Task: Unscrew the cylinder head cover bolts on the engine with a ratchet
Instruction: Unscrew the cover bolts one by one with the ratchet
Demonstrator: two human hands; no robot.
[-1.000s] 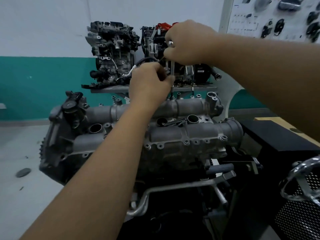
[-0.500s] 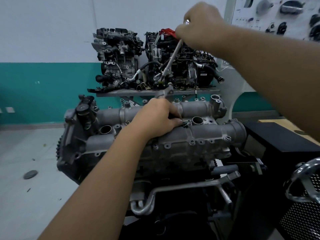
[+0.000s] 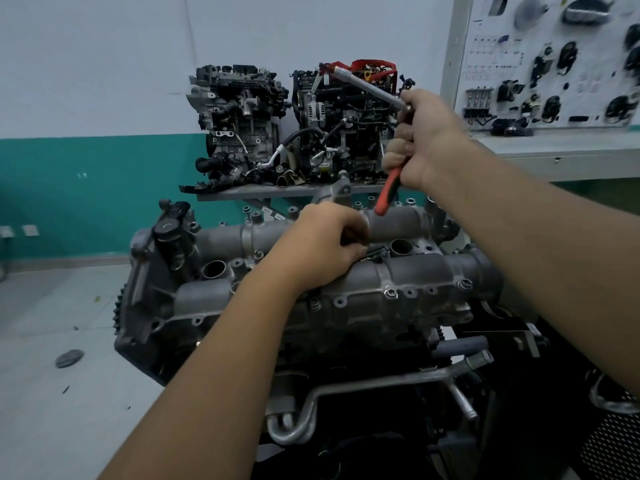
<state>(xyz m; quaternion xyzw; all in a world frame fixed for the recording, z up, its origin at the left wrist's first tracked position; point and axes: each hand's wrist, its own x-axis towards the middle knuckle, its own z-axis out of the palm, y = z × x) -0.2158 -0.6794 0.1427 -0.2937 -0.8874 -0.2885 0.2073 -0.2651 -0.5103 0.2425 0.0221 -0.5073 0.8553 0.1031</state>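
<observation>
Engine (image 3: 346,299) centre frame, grey floor (image 3: 52,393) at 8 o'clock. Right hand (image 3: 426,140) at 1 o'clock clenched around ratchet (image 3: 388,194). Left hand (image 3: 322,249) fingers curled on cylinder head cover (image 3: 415,275). Teal-and-white wall (image 3: 86,133), engine shelf (image 3: 277,192) at 12.

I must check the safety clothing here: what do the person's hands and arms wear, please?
Nothing is worn, as far as the view shows. The left hand and right hand have no gloves, and no ring, watch or bracelet is visible. Both forearms are uncovered along all of their visible length; no sleeve edge enters the picture.
</observation>
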